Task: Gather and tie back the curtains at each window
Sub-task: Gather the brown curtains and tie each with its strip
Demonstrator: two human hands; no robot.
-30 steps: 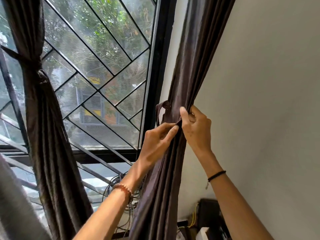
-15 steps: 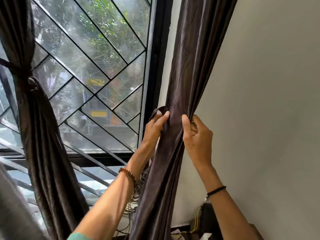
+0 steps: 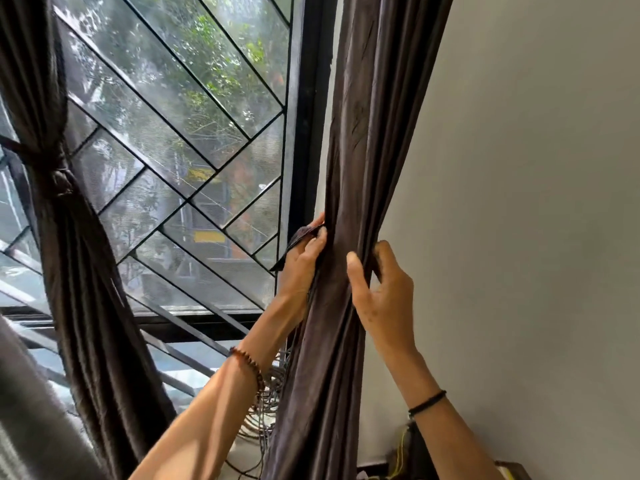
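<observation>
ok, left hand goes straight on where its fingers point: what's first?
The untied curtain: the left hand, pinching the tie-back strip, has its fingertips at those folds; depth unclear.

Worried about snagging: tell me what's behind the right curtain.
Coiled cables show at the curtain's lower left edge, yellow wires at lower right; whatever lies between is covered.

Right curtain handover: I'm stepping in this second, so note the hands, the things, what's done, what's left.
Left hand pinches the tie strap at the window-side edge of the right curtain.
Right hand grips its gathered folds on the wall side.
Done: left curtain is knotted back.
Left: wrap the strap round the right curtain and tie it.
</observation>
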